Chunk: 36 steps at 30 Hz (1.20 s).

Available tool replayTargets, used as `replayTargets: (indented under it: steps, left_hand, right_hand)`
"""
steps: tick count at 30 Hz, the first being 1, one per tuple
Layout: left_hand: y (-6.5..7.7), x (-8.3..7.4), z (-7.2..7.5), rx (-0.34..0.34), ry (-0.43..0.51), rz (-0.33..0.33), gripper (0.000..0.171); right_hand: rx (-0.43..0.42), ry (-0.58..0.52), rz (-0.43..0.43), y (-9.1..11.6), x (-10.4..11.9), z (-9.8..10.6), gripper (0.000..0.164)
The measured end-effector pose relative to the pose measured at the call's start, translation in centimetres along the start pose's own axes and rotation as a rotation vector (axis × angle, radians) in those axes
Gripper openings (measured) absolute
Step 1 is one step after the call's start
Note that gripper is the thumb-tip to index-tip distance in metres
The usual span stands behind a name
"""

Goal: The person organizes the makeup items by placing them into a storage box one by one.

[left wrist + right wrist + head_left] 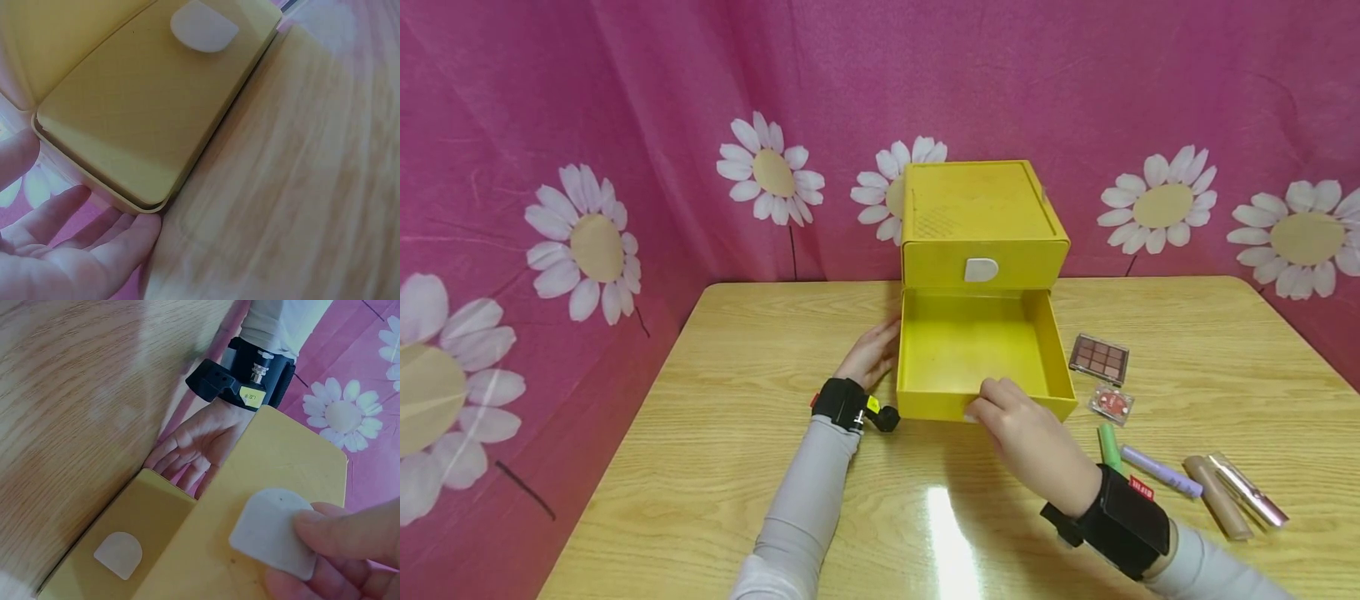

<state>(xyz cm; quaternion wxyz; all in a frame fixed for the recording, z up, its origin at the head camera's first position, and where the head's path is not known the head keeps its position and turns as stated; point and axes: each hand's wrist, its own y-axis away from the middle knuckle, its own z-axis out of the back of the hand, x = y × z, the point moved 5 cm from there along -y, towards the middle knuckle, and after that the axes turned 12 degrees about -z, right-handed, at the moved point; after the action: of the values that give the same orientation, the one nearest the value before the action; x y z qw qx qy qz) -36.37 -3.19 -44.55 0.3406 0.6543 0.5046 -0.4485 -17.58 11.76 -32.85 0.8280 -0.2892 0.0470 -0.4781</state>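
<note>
A yellow drawer box [973,200] stands at the back of the table, its top drawer closed. Below that, a yellow drawer [936,407] is pulled out toward me, with nothing inside. My right hand [1033,442] is at this drawer's front, and in the right wrist view its thumb and fingers pinch the white tab [269,531]. A lower drawer [137,119] with its own white tab [203,26] sits closed near the tabletop. Against the box's left side rests my left hand [871,357], its fingers extended along the lower edge.
Right of the box lie an eyeshadow palette [1099,360] and a small clear compact [1111,404]. Nearer me are a green tube [1108,447], a purple tube [1161,472], a beige tube [1217,498] and a shiny pinkish tube [1247,490]. A pink flowered curtain [842,67] hangs behind.
</note>
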Motion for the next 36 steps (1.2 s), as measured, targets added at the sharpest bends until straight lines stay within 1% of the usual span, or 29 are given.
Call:
replayTargets:
  steps: [7, 23, 28, 32, 34, 35, 36]
  left_hand:
    - [-0.1, 0.1, 0.0, 0.014, 0.004, -0.003, 0.046]
    - [0.1, -0.1, -0.1, 0.014, 0.018, -0.003, 0.046]
    - [0.1, -0.1, -0.2, 0.015, 0.013, -0.006, 0.046]
    - [0.0, 0.0, -0.1, 0.015, 0.019, -0.009, 0.046]
    - [0.1, 0.0, -0.1, 0.017, 0.023, -0.011, 0.046]
    - [0.0, 0.0, -0.1, 0.018, 0.025, -0.013, 0.046]
    - [0.0, 0.0, 0.0, 0.019, 0.025, -0.014, 0.046]
  right_hand:
    - [0.012, 0.004, -0.013, 0.2, 0.1, 0.1, 0.023]
    - [-0.025, 0.009, 0.004, 0.4, 0.0, 0.1, 0.023]
    - [-0.022, 0.005, 0.015, 0.4, 0.0, 0.3, 0.023]
    - [-0.029, -0.019, 0.053, 0.2, 0.2, 1.1, 0.022]
    - [-0.038, -0.055, 0.074, 0.0, 0.3, 1.9, 0.01]
    - [-0.046, -0.081, 0.084, -0.1, 0.3, 2.4, 0.013]
    - [-0.044, -0.113, 0.087, -0.3, 0.3, 3.0, 0.023]
